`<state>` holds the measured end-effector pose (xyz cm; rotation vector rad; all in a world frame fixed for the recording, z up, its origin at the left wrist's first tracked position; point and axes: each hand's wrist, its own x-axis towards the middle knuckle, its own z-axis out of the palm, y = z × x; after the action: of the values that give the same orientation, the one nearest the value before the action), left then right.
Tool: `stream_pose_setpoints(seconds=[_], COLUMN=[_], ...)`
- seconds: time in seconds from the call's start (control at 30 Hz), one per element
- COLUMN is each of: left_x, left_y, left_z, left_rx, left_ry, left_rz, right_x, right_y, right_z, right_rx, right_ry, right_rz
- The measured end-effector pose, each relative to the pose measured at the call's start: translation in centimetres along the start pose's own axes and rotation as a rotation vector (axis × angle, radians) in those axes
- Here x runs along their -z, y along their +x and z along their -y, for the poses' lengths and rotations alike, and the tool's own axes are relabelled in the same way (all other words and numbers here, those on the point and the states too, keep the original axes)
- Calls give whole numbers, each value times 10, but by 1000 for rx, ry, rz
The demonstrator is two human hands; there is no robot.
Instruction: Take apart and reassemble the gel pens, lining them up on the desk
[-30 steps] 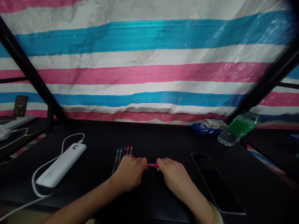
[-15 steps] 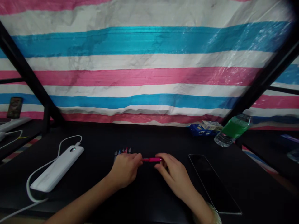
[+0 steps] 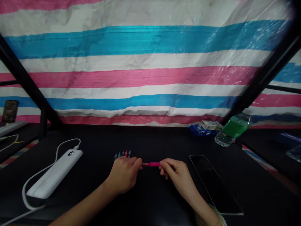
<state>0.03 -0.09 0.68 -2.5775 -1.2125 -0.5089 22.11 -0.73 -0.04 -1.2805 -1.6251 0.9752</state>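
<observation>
A pink pen [image 3: 154, 164] lies level between my two hands above the black table [image 3: 150, 201]. My left hand [image 3: 124, 174] is closed on its left end, thumb and fingers together. At the pen's right end, my right hand [image 3: 175, 172] pinches it between thumb and fingers. Several pens [image 3: 122, 153] with clear, blue, red and dark tips poke out behind my left hand; their lower parts are hidden by it, and whether that hand touches them I cannot tell.
On the left lies a white power bank [image 3: 55, 174] with a white cable. A dark phone [image 3: 215, 183] lies right of my right hand. Behind it are a blue packet [image 3: 199, 130] and a tilted bottle [image 3: 234, 129] with a green label. Striped sheeting hangs behind the table.
The fingers of my right hand have closed more tightly around the pen's right end, and the pen has shifted slightly lower. The whole view has moved a little.
</observation>
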Motion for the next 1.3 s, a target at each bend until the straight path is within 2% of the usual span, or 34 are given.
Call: stream_pose_setpoints(seconds=[0.13, 0.23, 0.47, 0.63, 0.73, 0.8, 0.9, 1.03, 1.17, 1.3], left_x=[0, -1, -3, -4, -4, -4, -4, -4, -5, -4], left_y=[-1, -2, 0, 0, -1, -1, -1, -1, -2, -2], left_z=[0, 1, 0, 2, 3, 3, 2, 0, 1, 0], left_rx=[12, 21, -11, 1, 9, 7, 7, 3, -4, -1], left_ry=[-19, -16, 26, 35, 34, 31, 25, 15, 10, -42], left_rz=[27, 4, -61, -68, -53, -45, -37, -40, -41, -11], right_x=[-1, -1, 2, 5, 5, 5, 5, 5, 5, 5], right_y=[-1, 1, 4, 7, 8, 8, 7, 6, 4, 3], right_z=[-3, -4, -3, -3, -5, -5, -6, -4, 3, 5], right_rx=[27, 32, -141, -112, -182, -178, -166, -292, -264, -361], right_ry=[-13, 6, 178, 243, 265, 255, 326, 361, 406, 470], right_rz=[-86, -125, 60, 26, 77, 108, 91, 174, 171, 216])
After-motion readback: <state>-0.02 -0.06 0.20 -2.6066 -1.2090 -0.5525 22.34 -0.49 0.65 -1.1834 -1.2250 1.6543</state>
